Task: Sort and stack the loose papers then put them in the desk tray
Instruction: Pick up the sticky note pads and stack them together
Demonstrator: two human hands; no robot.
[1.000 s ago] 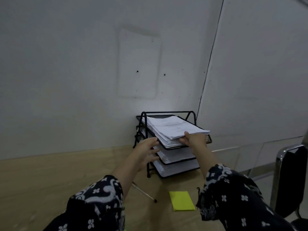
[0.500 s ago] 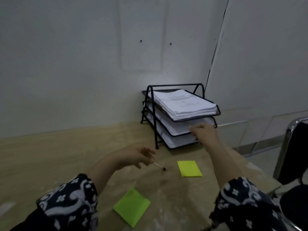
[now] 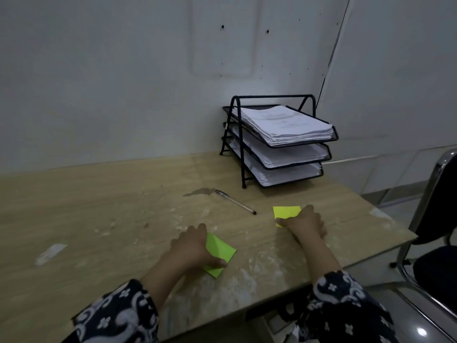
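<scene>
Left hand (image 3: 191, 246) lies on the green note (image 3: 220, 252) with fingers spread, thumb under its near corner, in front of the tray (image 3: 243, 154). Pen (image 3: 235, 202) just before the tray. Right hand (image 3: 305, 222) pinches the yellow note (image 3: 285, 211). Papers (image 3: 284, 125) stacked in the tray at the bench (image 3: 99, 194) corner.

A light wooden desk (image 3: 99, 206) with worn, whitish patches carries a black three-tier tray (image 3: 247, 154) at its back right corner. A pen (image 3: 235, 202) lies just in front of the tray, beside a dark stain (image 3: 197, 192). A yellow note (image 3: 285, 211) lies in front of the tray, a green note (image 3: 220, 251) nearer the front edge, left of the yellow one.
</scene>
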